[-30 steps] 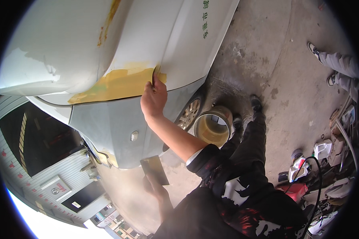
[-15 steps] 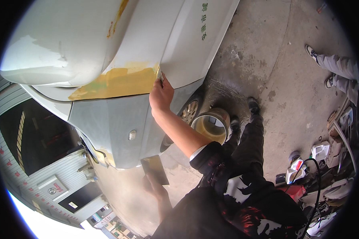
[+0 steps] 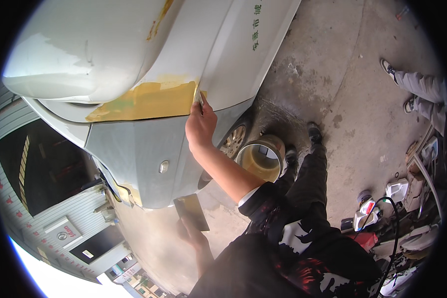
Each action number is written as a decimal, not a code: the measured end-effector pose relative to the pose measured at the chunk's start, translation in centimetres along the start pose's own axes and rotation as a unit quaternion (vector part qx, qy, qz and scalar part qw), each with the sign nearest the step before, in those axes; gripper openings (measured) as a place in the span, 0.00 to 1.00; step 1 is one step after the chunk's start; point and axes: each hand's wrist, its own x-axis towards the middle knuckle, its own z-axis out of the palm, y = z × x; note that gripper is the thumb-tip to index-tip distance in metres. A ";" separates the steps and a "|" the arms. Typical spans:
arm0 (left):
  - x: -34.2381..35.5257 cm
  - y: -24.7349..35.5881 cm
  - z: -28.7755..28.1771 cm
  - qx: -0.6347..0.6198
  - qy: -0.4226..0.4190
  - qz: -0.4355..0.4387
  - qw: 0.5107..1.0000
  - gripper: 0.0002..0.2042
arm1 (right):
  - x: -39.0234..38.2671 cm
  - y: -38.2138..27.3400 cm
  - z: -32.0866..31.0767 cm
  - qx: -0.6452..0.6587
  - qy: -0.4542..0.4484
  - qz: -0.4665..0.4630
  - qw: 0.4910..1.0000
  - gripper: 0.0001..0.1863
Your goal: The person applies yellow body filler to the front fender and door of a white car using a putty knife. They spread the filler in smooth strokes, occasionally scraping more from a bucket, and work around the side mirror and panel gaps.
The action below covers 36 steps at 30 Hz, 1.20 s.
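Note:
My right hand (image 3: 202, 126) is closed around a thin putty scraper (image 3: 197, 96), its blade against the white car body panel. The blade is at the right end of a yellow-tan putty patch (image 3: 149, 103), and a small bit of putty shows just right of it. Below the patch, a dull grey lower panel (image 3: 134, 154) runs across. Nearer to me, my left hand (image 3: 197, 238) grips a flat, dark rectangular mixing board (image 3: 192, 212) with yellowish putty toward its upper end. Part of that hand's grip is hidden behind the board.
A large bucket (image 3: 262, 161) stands beside my feet, near the car's wheel (image 3: 233, 141). Another person's legs (image 3: 422, 87) are at the far right. White plastic jugs (image 3: 366, 217), a black hose (image 3: 395, 238) and assorted parts lie at the lower right.
The scraper has tilted and shifted very slightly at the patch's right end, and a bit of putty now shows to its right. My left hand keeps holding the board.

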 end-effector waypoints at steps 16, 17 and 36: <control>-0.2 -0.3 -0.4 0.024 -0.011 -0.005 1.000 0.12 | -0.9 1.0 1.6 -0.044 -0.043 -0.098 0.993 0.20; -0.2 -0.3 -0.3 0.027 -0.009 -0.008 1.000 0.12 | -0.9 0.9 0.9 -0.027 -0.053 -0.085 0.995 0.21; -1.1 -0.6 -0.8 0.040 0.017 -0.017 0.999 0.13 | 0.3 0.0 3.7 -0.033 -0.014 -0.110 0.993 0.21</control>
